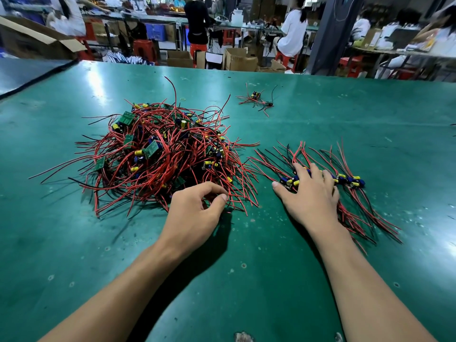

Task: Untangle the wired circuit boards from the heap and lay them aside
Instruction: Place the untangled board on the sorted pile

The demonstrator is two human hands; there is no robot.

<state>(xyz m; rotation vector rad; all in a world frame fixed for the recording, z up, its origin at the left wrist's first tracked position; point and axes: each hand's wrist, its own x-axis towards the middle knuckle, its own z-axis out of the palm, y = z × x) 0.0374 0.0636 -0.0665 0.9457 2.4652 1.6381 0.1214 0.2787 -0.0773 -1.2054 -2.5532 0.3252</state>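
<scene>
Left hand [195,208], grip narrow, pinched wires of the tangled heap of red-wired green circuit boards [158,154].
Heap stretched away toward eleven o'clock.

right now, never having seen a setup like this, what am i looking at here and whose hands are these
No machine here: a camera worn on a person's head looks down at their own bare hands. On the green table lies a heap of small circuit boards with red and black wires. The left hand pinches a wire at the heap's near edge. The right hand rests flat on a row of boards already laid aside. A small bunch lies farther back.
</scene>
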